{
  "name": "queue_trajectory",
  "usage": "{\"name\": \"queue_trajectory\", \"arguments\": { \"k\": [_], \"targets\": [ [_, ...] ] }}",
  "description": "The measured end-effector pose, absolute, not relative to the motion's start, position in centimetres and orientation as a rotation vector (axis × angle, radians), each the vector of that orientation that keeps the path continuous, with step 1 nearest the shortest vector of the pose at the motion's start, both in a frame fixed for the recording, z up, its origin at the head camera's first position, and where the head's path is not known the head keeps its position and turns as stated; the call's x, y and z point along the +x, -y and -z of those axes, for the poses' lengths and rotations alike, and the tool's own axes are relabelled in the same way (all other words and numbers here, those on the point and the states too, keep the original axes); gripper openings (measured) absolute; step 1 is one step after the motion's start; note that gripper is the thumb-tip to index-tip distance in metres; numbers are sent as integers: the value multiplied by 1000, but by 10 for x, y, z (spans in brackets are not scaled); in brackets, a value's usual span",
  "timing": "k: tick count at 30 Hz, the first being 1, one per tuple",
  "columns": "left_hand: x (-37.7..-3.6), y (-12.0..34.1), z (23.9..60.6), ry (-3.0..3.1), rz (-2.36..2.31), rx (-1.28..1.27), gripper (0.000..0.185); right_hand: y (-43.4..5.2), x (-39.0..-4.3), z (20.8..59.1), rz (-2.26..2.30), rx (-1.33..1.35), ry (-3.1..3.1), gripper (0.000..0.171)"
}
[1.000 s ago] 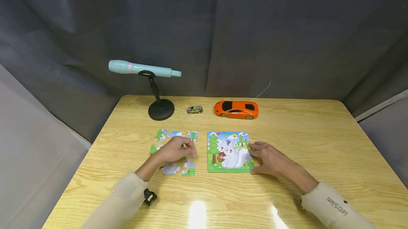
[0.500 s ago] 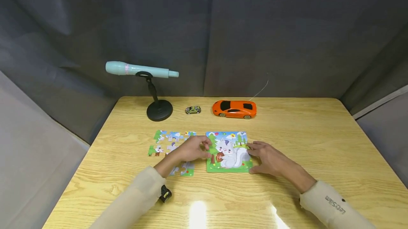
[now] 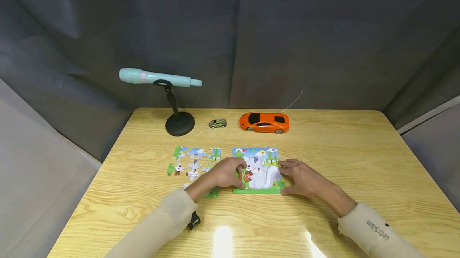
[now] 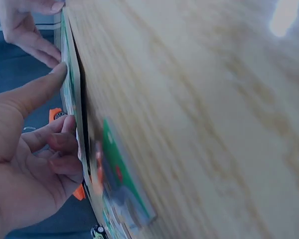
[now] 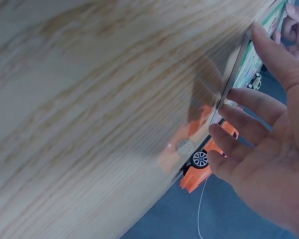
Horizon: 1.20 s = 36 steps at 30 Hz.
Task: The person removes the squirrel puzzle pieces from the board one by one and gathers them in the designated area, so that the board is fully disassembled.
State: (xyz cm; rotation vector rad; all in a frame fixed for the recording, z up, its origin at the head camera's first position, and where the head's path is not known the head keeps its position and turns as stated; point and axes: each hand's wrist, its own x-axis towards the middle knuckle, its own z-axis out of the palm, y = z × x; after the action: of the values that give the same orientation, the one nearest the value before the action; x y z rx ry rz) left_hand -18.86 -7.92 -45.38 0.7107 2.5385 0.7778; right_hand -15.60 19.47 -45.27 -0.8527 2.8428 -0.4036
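Left grip (image 3: pixel 227 173): my fingers curled at puzzle (image 3: pixel 259 170) left edge; held piece — can't tell.
Right grip (image 3: pixel 300 177): fingers straight, steadying its right edge.
Loose pieces (image 3: pixel 194 160): frame centre-left.

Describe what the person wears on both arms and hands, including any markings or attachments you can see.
Both arms are covered to the wrist by loose beige sleeves. The right sleeve carries dark lettering near the cuff, which seems to read "LetsSam". A small black device with a yellowish spot sits under the left sleeve at the wrist. The left hand and right hand are bare: no gloves, and no rings or watch that show.
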Motion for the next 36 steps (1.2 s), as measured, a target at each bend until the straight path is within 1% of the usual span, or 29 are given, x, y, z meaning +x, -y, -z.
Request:
{"name": "queue_trajectory", "arguments": {
  "k": [3,12,24,27,32,36],
  "targets": [
    [-187,76,455,-2547,-756,701,55,-195,-156,453,403,-858,-2843,70],
    [-189,72,455,-2529,-769,605,45,-196,-155,453,407,-845,-2840,70],
    [-188,73,454,-2547,-783,651,45,-196,-155,452,416,-833,-2835,68],
    [-189,74,452,-2578,-785,681,37,-196,-155,453,416,-833,-2834,68],
    [-191,76,449,-2569,-857,733,17,-196,-156,453,416,-831,-2835,68],
    [-192,77,448,-2507,-932,762,12,-196,-155,452,419,-823,-2834,69]
  ]
}}
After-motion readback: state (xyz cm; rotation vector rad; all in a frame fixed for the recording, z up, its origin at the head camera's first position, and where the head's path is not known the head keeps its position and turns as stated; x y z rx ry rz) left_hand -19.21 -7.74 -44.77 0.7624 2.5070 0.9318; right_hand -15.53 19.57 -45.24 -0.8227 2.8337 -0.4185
